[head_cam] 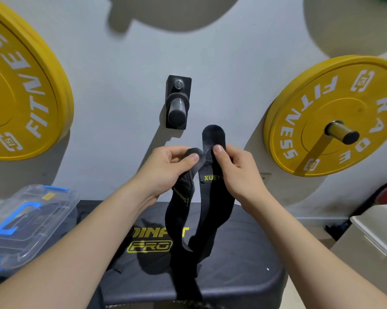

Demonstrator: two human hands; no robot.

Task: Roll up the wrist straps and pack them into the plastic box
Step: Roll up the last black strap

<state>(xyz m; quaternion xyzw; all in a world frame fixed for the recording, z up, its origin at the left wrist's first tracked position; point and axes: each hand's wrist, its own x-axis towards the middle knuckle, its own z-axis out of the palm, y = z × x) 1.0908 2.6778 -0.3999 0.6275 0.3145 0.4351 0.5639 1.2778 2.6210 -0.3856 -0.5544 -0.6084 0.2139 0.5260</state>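
Two black wrist straps with yellow lettering hang in front of me over a black bench (243, 275). My left hand (165, 168) pinches the top end of the left strap (180, 204). My right hand (234, 168) pinches the right strap (214, 197) just below its rounded tip, thumb on the front. Both straps hang unrolled, and their lower ends lie on the bench. The clear plastic box (25, 224) with blue clips stands at the left, its lid on.
Yellow weight plates (321, 121) hang on wall pegs at left and right. An empty black peg (177, 110) juts from the wall between them. A beige container (375, 239) sits low on the right.
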